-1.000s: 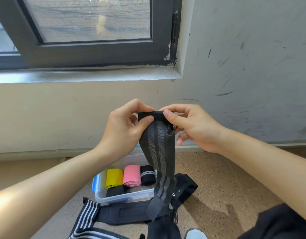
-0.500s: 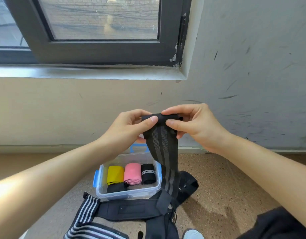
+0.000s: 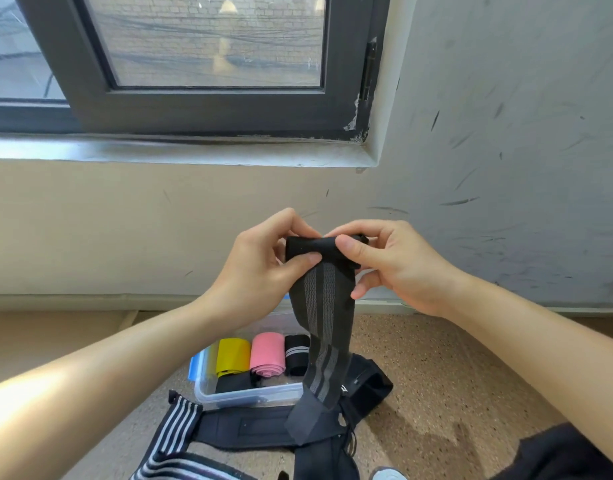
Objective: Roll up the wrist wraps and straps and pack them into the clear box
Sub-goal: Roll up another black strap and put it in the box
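Note:
My left hand (image 3: 260,271) and my right hand (image 3: 398,265) pinch the top of a black wrist wrap with grey stripes (image 3: 324,327), held in the air. Its top end is curled into a small roll between my fingers. The rest hangs down to the floor. Below it stands the clear box (image 3: 249,398) with blue latches. Inside lie a yellow roll (image 3: 232,355), a pink roll (image 3: 267,353), a black roll with white lines (image 3: 297,353) and another black roll (image 3: 234,382).
Unrolled black straps (image 3: 249,429) lie on the speckled floor in front of the box, one with white stripes (image 3: 175,424). A wall with a dark-framed window (image 3: 208,105) rises behind. Dark clothing (image 3: 568,455) shows at the lower right.
The roll at the top of the wrap has grown a little as my fingers turned it. The hanging end has risen slightly. The view has shifted a bit.

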The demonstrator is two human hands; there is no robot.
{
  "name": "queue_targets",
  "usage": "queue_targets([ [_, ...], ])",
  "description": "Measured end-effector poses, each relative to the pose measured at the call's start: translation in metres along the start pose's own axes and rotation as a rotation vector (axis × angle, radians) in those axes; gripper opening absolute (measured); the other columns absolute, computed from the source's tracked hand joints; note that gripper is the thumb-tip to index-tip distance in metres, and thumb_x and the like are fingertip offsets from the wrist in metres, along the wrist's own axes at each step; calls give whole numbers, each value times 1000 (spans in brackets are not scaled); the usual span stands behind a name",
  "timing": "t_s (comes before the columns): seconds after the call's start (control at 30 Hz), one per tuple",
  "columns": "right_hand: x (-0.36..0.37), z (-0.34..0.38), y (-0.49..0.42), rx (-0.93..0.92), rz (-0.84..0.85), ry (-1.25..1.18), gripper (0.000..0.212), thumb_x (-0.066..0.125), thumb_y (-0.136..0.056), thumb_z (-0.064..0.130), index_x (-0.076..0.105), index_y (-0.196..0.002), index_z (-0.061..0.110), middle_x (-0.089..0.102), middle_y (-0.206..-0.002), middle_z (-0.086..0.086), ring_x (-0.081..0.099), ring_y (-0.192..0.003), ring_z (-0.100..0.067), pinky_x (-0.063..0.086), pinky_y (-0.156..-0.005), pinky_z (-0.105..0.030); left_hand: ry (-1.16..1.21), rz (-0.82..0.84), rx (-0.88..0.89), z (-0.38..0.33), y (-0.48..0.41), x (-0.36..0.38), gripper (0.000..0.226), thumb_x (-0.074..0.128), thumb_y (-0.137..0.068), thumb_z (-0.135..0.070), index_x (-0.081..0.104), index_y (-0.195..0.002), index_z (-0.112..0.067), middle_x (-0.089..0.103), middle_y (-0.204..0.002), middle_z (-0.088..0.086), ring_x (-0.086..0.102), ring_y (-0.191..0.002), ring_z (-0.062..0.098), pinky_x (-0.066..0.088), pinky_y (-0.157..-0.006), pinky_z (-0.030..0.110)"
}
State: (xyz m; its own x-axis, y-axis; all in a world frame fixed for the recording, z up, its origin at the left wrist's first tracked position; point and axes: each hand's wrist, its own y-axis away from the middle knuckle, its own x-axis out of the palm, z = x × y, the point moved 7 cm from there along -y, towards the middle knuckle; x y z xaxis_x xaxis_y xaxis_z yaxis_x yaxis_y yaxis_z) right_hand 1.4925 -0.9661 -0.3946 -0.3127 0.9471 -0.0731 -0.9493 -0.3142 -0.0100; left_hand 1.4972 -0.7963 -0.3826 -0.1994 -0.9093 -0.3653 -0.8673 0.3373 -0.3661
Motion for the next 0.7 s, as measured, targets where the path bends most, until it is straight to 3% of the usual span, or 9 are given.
queue_targets([
  [0.1,-2,0,0,-21,-24,-41,32,70,-83,22,73,-111,7,67,-96,-15,69,-83,-24,57,-52,-25,-2,-3,-59,4,0,-1,23,76,-89,-5,63,-101,-19,68,-91,14,59,-68,30,52,-54,35],
  [0.2,-7,1,-1,-34,-57,-40,27,72,-85,15,74,-111,7,69,-96,-15,69,-82,-23,57,-55,-24,138,93,-269,15,3,5,23,73,-93,-12,63,-113,-14,74,-104,15,70,-84,22,61,-66,36],
  [0.3,-10,2,0,-59,-88,-8,23,69,-90,1,73,-113,5,71,-94,-13,69,-81,-19,55,-56,-23,251,188,-391,20,8,13,26,64,-97,-27,67,-119,-15,77,-103,4,74,-91,14,64,-75,36],
  [0.43,-9,4,1,-123,-125,50,28,73,-86,-8,75,-103,13,74,-90,-6,70,-75,-13,56,-57,-22,294,139,-442,23,8,13,28,62,-97,-36,71,-112,-13,74,-99,9,71,-86,19,61,-61,27],
  [0.57,-6,6,2,-160,-137,130,34,74,-83,-10,75,-102,18,74,-95,-7,72,-76,-12,59,-57,-26,294,93,-425,25,6,12,17,66,-98,-20,69,-108,-7,71,-87,10,63,-72,19,53,-52,23],
  [0.63,-5,5,2,-119,-119,139,36,76,-84,-6,71,-111,18,71,-102,-9,73,-81,-14,60,-58,-29,285,79,-384,23,4,9,16,67,-97,-13,68,-109,-4,70,-82,7,61,-63,14,49,-49,21],
  [0.7,-6,1,1,-18,-81,104,36,78,-86,12,67,-120,18,69,-107,-13,74,-88,-19,61,-58,-32,264,64,-342,21,3,6,14,68,-95,-6,66,-109,-3,71,-82,6,62,-60,10,47,-47,20],
])
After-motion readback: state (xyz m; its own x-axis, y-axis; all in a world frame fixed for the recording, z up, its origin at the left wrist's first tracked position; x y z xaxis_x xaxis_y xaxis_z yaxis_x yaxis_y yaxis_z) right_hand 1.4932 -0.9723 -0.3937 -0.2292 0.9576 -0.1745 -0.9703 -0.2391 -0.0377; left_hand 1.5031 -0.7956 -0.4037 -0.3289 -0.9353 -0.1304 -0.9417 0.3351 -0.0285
